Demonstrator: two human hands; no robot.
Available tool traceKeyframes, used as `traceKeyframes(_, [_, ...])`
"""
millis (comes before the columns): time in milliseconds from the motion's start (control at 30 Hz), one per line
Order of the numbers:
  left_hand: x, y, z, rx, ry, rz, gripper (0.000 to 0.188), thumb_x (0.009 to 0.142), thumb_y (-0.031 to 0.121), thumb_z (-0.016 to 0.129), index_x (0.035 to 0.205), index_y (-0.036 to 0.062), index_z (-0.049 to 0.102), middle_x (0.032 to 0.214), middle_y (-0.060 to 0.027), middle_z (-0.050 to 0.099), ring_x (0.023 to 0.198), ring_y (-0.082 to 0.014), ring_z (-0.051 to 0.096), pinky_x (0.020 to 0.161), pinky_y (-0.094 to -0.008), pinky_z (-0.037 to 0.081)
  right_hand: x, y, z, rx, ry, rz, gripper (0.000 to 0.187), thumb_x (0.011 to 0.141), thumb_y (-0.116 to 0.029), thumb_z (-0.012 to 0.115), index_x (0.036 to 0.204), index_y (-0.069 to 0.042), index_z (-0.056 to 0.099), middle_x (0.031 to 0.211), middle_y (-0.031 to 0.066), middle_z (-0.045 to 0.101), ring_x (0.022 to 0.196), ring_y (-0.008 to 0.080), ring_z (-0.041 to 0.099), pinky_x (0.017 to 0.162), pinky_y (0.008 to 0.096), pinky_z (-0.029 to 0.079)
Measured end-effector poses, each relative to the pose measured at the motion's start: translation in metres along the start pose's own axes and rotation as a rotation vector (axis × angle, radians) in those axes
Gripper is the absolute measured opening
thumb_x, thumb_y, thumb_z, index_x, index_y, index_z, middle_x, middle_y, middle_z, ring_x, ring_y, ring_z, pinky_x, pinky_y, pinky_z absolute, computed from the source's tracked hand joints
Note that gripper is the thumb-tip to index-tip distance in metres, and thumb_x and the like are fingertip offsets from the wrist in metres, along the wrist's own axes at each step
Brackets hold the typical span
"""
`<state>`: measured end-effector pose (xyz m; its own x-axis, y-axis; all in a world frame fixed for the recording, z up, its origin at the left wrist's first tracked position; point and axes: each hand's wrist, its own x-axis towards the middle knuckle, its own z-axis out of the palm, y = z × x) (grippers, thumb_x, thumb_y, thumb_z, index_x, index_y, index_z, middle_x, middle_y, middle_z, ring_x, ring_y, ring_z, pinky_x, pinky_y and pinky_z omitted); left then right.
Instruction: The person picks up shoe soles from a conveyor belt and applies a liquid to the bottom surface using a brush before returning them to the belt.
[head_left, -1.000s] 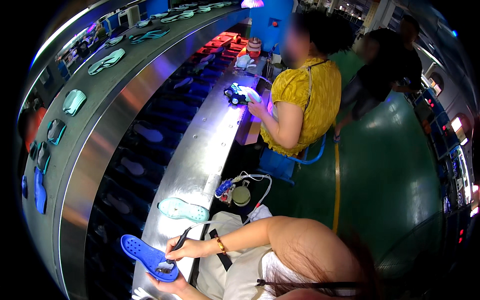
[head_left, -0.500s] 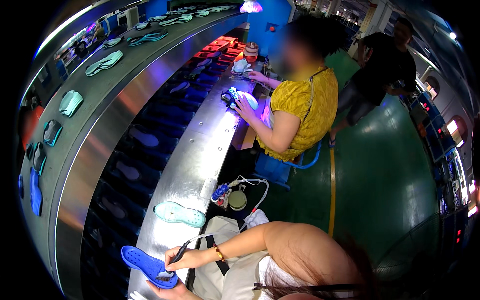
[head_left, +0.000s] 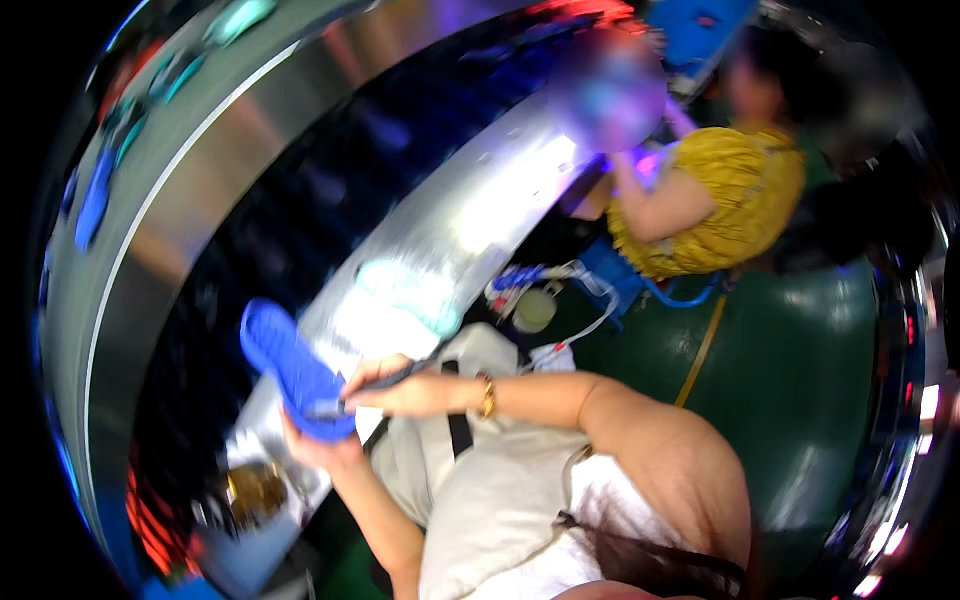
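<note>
Gripping the blue sole [head_left: 293, 362] over the metal bench [head_left: 425, 210], the left hand [head_left: 328, 452] might let it twist if that hold loosened, making the dark pen-like tool [head_left: 408, 374] pinched in the right hand [head_left: 400, 395] skid.

We log: deep-blue sole [head_left: 292, 362] left of centre, blackish tool [head_left: 408, 373] mid-frame, pale mint sole [head_left: 408, 297] mid-frame, yellow top [head_left: 745, 200] upper right, green floor [head_left: 785, 390] with yellow stripe [head_left: 702, 350] at right, beige cloth [head_left: 490, 480] lower centre.
</note>
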<state>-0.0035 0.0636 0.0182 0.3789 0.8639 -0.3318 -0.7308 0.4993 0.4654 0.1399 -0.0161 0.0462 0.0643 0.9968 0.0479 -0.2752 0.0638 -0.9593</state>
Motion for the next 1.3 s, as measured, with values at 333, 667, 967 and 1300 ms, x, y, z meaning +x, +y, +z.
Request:
traceKeyframes(333, [-0.006,0.007,0.031,-0.120,-0.330,-0.028,0.051,0.088,0.037,0.027,0.120,0.0006,0.041,0.115,-0.0164,0.050,0.100,-0.0325,0.052,0.089,-0.0498,0.038,-0.006,-0.025,0.006,0.008,-0.064,0.001,0.013,0.076,-0.004,0.060,0.088,0.000,0.062,0.085,0.0073,0.063,0.074,0.0081,0.056,0.065,0.0197,0.044])
traceKeyframes(667, [-0.005,0.014,0.035,-0.087,-0.405,0.004,0.054,0.086,0.038,0.028,0.122,-0.0002,0.039,0.119,-0.0193,0.046,0.107,-0.0360,0.047,0.093,-0.0524,0.033,0.012,-0.042,-0.016,-0.296,-0.238,-0.195,0.012,0.073,-0.005,0.063,0.083,0.001,0.062,0.080,0.0071,0.063,0.070,0.0085,0.057,0.063,0.0205,0.044])
traceKeyframes(967, [0.000,0.031,0.044,0.039,-0.333,-0.199,0.048,0.087,0.034,0.034,0.116,-0.0038,0.044,0.108,-0.0198,0.054,0.095,-0.0312,0.055,0.085,-0.0432,0.044,0.021,-0.071,-0.022,-0.461,-0.524,-0.374,0.017,0.070,-0.006,0.066,0.085,0.000,0.063,0.086,0.0124,0.064,0.080,0.0193,0.061,0.072,0.0273,0.047])
traceKeyframes(1300, [-0.007,0.050,0.074,0.588,-0.271,-0.542,0.040,0.084,0.028,0.051,0.104,-0.0060,0.052,0.092,-0.0157,0.060,0.078,-0.0190,0.062,0.066,-0.0287,0.052,0.035,-0.089,-0.040,-0.594,-0.774,-0.300,0.019,0.070,-0.010,0.066,0.085,0.001,0.061,0.088,0.0141,0.063,0.082,0.0238,0.061,0.073,0.0301,0.048])
